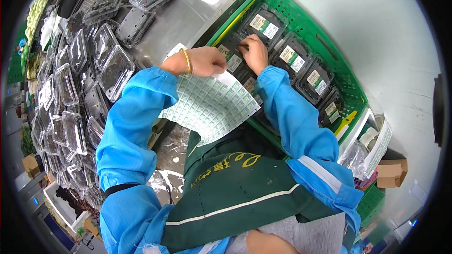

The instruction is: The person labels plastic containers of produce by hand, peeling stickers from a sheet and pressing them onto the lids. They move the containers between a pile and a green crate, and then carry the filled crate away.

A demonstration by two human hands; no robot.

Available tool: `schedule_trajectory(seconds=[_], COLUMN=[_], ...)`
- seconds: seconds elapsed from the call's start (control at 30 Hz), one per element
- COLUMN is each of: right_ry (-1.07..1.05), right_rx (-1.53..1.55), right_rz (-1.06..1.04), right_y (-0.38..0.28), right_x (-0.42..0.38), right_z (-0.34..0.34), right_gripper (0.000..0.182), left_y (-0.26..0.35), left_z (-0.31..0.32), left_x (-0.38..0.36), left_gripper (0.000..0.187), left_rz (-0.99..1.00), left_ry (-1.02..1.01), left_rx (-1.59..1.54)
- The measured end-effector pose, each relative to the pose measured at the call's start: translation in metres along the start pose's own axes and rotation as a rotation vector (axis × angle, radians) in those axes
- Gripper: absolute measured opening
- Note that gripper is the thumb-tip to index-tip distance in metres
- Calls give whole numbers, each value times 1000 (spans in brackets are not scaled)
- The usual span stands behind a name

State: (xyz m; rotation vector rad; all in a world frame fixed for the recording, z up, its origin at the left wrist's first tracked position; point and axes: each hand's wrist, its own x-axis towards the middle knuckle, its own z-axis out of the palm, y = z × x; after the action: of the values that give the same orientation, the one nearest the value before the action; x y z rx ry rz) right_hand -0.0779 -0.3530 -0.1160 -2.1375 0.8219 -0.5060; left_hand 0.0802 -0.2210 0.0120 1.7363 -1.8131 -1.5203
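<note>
My left hand (209,61), with a yellow bangle at the wrist, is closed on the upper edge of a sheet of labels (212,106). The sheet hangs down in a curve and carries rows of small green-and-white labels. My right hand (255,55) is over the green crate (325,37), its fingers curled and pinched together beside a plastic box (230,56). Whatever its fingertips hold, if anything, is hidden. Clear plastic boxes (293,59) with dark contents and pale-and-green labels stand in rows in the crate.
A large heap of clear plastic boxes (70,94) fills the left side. More boxes (134,26) lie on the metal table (186,19). Right of the crate are a white container (376,146) and a cardboard box (391,173).
</note>
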Motion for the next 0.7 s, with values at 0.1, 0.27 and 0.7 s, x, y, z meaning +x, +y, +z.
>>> schedule_trajectory(seconds=[0.1,0.27,0.7], right_ry=[167,-533,-302], right_rx=[-60,535,116], right_rz=[-52,36,-466], right_y=[-2,-48,-63], right_x=[3,-25,-95], right_z=[-1,-69,-100], right_gripper=[27,12,13], left_y=[-2,-6,16], left_z=[2,-6,3], left_x=[5,11,43], left_gripper=[19,22,19], left_rz=[20,30,51], left_ry=[-14,-68,-196], left_rx=[-35,-79,3])
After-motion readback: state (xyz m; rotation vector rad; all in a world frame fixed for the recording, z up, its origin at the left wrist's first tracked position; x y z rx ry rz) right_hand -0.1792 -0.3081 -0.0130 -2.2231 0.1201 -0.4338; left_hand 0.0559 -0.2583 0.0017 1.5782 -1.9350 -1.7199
